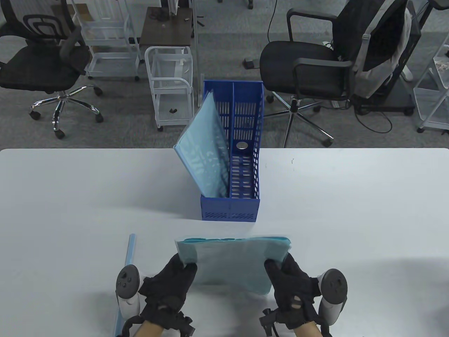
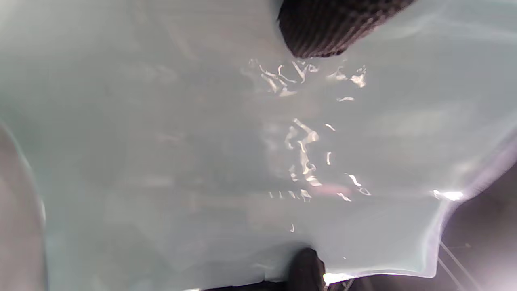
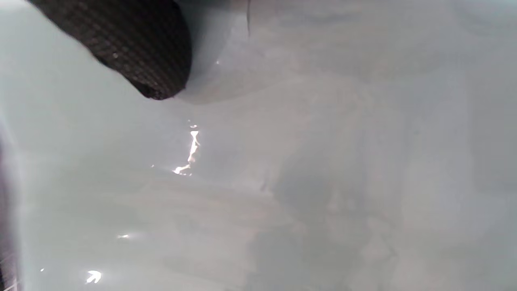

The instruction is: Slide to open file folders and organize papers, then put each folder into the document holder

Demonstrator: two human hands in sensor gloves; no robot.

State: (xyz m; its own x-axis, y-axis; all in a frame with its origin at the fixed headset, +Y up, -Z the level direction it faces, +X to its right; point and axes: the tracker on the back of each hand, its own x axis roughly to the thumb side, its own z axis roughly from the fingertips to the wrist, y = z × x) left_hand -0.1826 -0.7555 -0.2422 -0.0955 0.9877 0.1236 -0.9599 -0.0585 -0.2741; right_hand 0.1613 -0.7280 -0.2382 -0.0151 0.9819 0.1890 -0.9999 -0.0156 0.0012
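Hands in black sensor gloves hold a pale blue translucent file folder [image 1: 231, 261] between them, lifted off the white table [image 1: 350, 210] near its front edge. The left hand [image 1: 168, 286] grips the folder's left side, thumb [image 1: 191, 270] curled over the near face and the other fingers behind it. The right hand [image 1: 293, 286] grips the right side the same way, its thumb [image 1: 272, 268] pressed on the front. Papers show as a darker blue band along the folder's top edge. In each wrist view the folder's shiny plastic fills the picture, with one gloved fingertip [image 2: 323, 28] pressing on it from above; the right fingertip [image 3: 137, 48] does likewise.

Just beyond the folder stands a blue document holder [image 1: 229, 209] with two slots. A second pale blue folder [image 1: 205, 154] leans in its left slot, tilted to the left. A light blue slide bar [image 1: 130, 249] lies on the table beside the left hand.
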